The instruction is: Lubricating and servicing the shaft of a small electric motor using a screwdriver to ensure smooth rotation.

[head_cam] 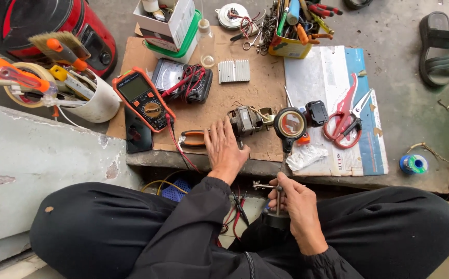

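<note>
My left hand (224, 150) rests flat on the cardboard-covered board (255, 98), fingers apart, touching a small electric motor (246, 121) and lying over orange-handled pliers (192, 138). My right hand (297, 201) grips the thin metal stem of a magnifier stand (278, 194) above its dark round base. The round magnifying lens (290, 124) sits at the stem's top, just right of the motor.
An orange multimeter (142, 98) with red leads and an analog meter (180, 80) lie to the left. Red shears (346, 116) rest on paper at right. A white cup (97, 101) and a yellow tin (289, 46) hold tools. A sandal (441, 49) lies on the concrete.
</note>
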